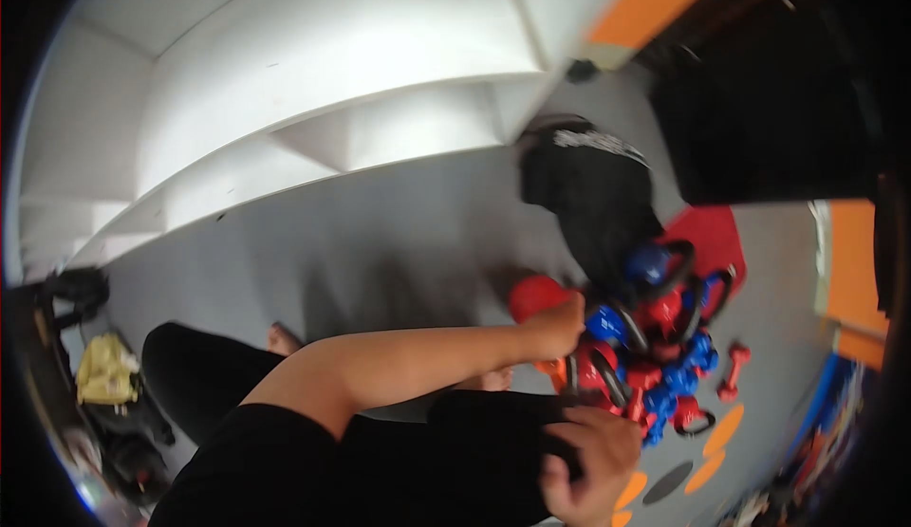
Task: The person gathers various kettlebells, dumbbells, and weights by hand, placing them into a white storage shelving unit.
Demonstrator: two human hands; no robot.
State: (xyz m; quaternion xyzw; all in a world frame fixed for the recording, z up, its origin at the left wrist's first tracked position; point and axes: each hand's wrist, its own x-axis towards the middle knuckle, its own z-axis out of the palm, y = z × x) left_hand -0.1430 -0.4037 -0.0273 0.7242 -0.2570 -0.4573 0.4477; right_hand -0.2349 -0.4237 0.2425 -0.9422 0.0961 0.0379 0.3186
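Note:
My left hand is closed, reaching across to a red kettlebell at the near side of a pile; its fingers seem wrapped round the handle, which the hand hides. My right hand is by my black-clad knee, thumb and fingers apart, holding nothing I can see. Beside my left hand lie a blue kettlebell and a red kettlebell with a dark handle. Another blue kettlebell sits farther back in the pile. Blue dumbbells lie among them, partly blurred.
A white shelf unit with open compartments stands ahead. Black cloth and a red item lie behind the weights. A small red dumbbell is off to the right. A yellow bag rests at far left. Grey floor lies between.

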